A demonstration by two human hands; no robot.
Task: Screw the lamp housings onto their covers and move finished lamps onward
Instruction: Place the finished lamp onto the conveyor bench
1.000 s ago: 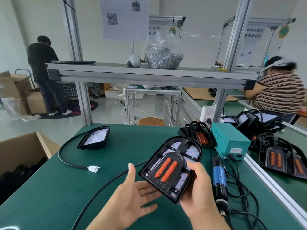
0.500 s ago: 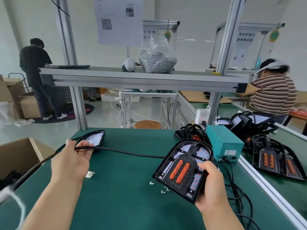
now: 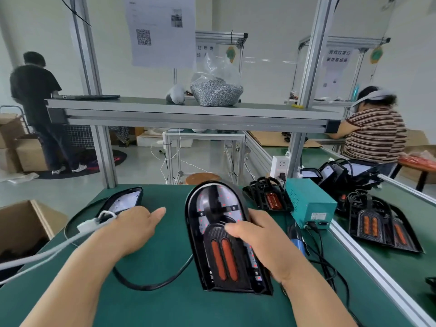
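while the right hand (image 3: 264, 241) gripped the lamp housing (image 3: 224, 234) by its right edge, thumb across the top face, the housing lay on the green bench mat (image 3: 165, 303) between the forearms. the left hand (image 3: 134, 227) rested palm down on the mat with fingers loosely extended; i could not tell whether it held the black cable (image 3: 151, 283) or the white connector (image 3: 90, 224) just beside it. beyond it lay a second lamp (image 3: 125, 200), near the bench's far edge. right of the housing stood a teal power box (image 3: 309, 204), half hiding a blue screwdriver (image 3: 298, 240). a cardboard box (image 3: 26, 225) was cut off at left. a bag of screws (image 3: 215, 90) sat on the aluminium shelf (image 3: 188, 113).
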